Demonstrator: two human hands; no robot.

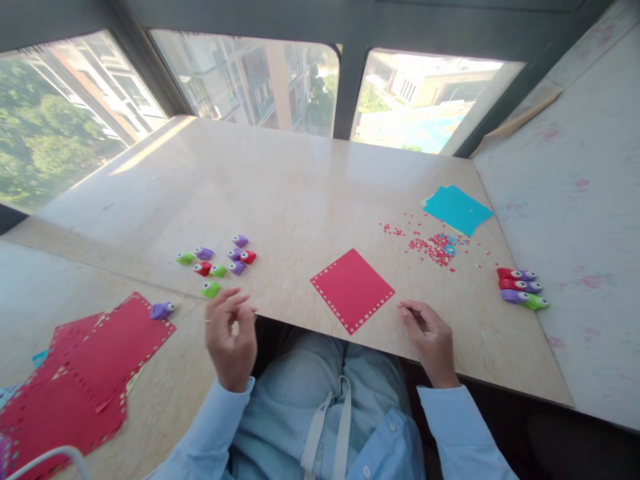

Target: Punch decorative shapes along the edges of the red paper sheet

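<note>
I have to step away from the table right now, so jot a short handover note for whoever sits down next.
Left hand: raised off the table, empty, fingers loosely curled, near the green punch.
Right hand: resting at the table edge, empty, just right of the red square sheet.
Done: that sheet has holes punched along all four edges; red confetti lies beyond it. More punched red sheets are stacked far left.
Left: the teal sheets show no punched edges.

Matt red paper square [353, 290] on a glossy, smooth marble-look table [300, 193]; shiny plastic punches [220, 259].
</note>
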